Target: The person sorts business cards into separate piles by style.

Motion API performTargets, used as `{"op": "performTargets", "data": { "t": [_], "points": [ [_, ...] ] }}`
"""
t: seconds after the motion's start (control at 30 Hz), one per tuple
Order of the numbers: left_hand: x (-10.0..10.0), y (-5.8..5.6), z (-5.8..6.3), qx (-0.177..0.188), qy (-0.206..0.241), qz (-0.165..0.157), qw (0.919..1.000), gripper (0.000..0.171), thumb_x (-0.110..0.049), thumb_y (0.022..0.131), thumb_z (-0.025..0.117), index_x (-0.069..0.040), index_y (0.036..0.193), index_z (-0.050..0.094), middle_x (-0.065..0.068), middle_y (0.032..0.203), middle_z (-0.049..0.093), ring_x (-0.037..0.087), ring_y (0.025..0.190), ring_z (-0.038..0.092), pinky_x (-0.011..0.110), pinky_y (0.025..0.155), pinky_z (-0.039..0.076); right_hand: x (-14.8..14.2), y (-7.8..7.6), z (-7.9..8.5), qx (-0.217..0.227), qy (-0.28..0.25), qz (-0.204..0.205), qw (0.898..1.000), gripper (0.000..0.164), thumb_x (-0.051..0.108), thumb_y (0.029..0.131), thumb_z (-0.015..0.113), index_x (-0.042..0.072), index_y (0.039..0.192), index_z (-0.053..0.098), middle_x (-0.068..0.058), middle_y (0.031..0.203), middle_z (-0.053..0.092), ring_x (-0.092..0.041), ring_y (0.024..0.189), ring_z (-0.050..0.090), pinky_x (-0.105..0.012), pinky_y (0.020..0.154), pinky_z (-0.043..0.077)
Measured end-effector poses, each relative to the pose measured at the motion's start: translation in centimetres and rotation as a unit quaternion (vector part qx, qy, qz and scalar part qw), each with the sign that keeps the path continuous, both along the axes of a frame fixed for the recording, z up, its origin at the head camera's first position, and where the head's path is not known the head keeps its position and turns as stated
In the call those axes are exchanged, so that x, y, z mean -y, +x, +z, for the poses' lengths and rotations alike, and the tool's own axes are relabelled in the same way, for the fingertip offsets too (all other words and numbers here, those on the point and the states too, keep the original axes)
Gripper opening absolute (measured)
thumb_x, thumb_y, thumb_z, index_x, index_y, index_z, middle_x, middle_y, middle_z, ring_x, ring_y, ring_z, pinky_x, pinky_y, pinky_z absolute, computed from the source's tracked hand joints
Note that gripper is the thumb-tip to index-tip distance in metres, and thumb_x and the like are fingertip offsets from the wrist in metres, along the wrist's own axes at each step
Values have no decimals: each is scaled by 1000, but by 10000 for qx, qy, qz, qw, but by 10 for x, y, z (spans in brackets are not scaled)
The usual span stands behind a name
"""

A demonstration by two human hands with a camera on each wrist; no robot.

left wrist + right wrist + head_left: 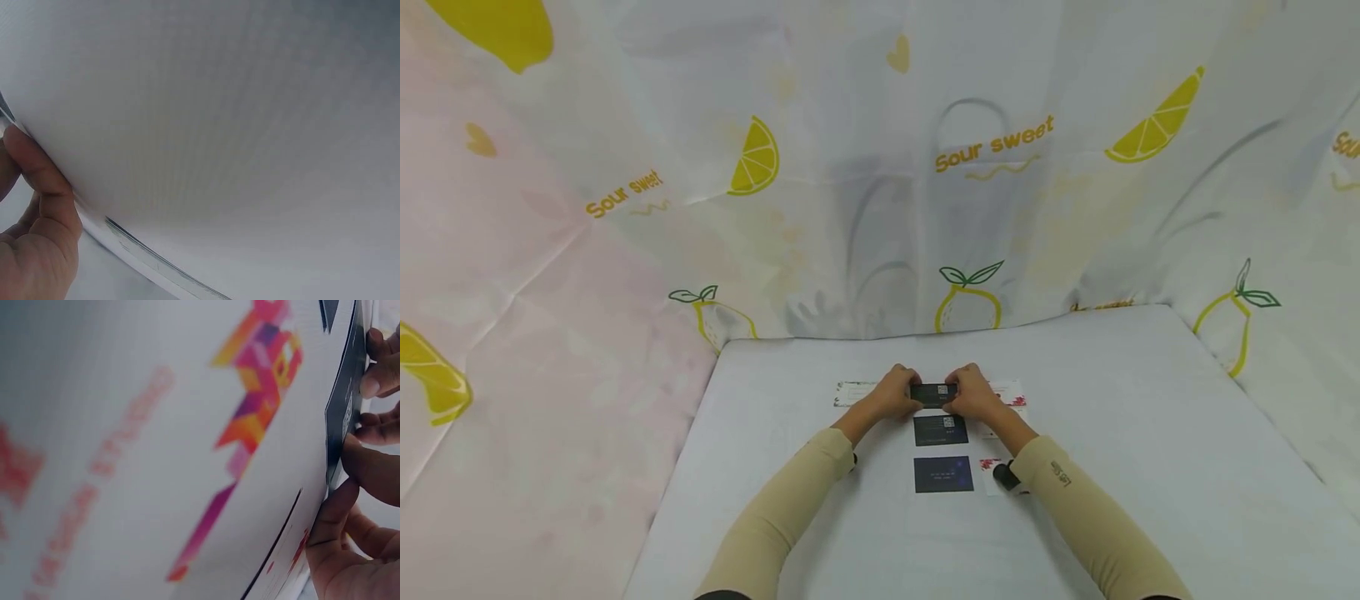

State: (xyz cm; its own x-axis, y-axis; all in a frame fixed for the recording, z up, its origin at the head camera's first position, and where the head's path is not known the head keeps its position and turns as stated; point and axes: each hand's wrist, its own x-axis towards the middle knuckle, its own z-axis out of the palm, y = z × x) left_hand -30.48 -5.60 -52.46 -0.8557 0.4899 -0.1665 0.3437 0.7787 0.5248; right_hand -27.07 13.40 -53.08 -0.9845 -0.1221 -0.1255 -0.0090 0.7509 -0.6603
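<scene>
In the head view, the left hand (895, 393) and right hand (974, 395) pinch the two ends of the black card (933, 396), just past two dark cards (937, 433), with wide white worktop (1120, 450) on both sides. The left wrist view shows fingers (42, 170) bent; the right wrist view, fingers (375, 469) squeezing the card's edge.

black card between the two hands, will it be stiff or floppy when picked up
Probably fairly stiff: the black card looks straight-edged between the left hand and right hand. Likely light, as it looks thin and small beside them. Being flat, it seems unlikely to roll.
</scene>
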Motion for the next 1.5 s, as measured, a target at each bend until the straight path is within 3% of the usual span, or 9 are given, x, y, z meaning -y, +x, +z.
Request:
{"op": "performTargets", "data": {
  "t": [0.37, 1.03, 1.5],
  "points": [
    [1, -1, -3, -4, 70, -41, 10000, 44, -15, 84, 79, 0, 122, 62, 14, 117, 54, 20, 98, 52, 37, 96, 47, -3, -1, 1, 12, -10, -19, 10000, 49, 14, 76, 83, 0, 119, 63, -15, 115, 55, -25, 96, 52, -43, 90, 45],
    [0, 3, 3, -69, 28, 20, 10000, 45, -15, 83, 79, 1, 123, 64, 14, 118, 56, 21, 102, 53, 38, 100, 46, 1, 1, 2, -73, 144, -31, 9999, 50, 13, 77, 82, 0, 121, 63, -18, 121, 54, -26, 97, 53, -45, 91, 46],
    [1, 3, 1, -180, 170, 38, 9997, 42, -13, 81, 80, 1, 118, 67, 13, 112, 59, 19, 95, 54, 36, 90, 49, 6, 7, 7, 4, 174, -52, 9998, 49, 12, 81, 79, 2, 124, 59, -23, 123, 47, -28, 97, 53, -45, 89, 47]
  ]
}}
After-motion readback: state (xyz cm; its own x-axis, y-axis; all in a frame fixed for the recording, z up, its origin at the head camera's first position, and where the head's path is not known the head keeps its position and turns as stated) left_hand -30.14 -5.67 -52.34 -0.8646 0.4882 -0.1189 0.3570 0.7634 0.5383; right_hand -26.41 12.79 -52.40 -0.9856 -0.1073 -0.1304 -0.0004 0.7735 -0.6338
